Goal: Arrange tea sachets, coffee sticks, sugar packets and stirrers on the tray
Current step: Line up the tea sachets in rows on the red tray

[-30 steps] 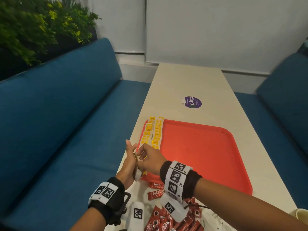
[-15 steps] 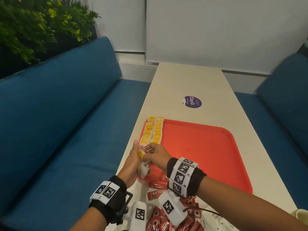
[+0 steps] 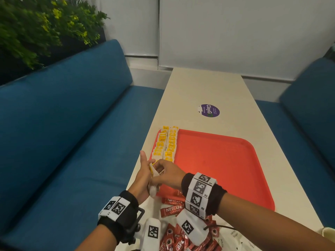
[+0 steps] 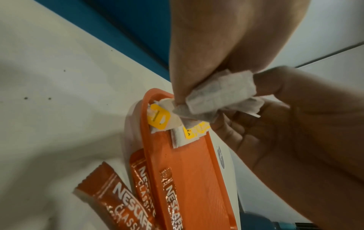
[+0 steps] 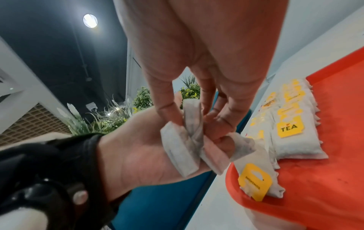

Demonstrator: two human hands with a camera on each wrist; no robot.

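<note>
At the red tray's near left corner my left hand holds a small bundle of white tea sachets against its palm. My right hand reaches across and pinches one sachet of that bundle with its fingertips. Two rows of tea sachets with yellow tags lie along the tray's left side. One more sachet lies at the tray's near rim. Red coffee sticks lie on the table just before the tray, with a pile under my wrists.
White sugar packets lie at the near right, beside a paper cup. A purple sticker sits on the table beyond the tray. Blue benches flank the narrow table, whose left edge runs under my left hand.
Both hands have moved a little forward and up toward the near end of the sachet rows. The right fingers have shifted their pinch on the bundle in my left hand.
</note>
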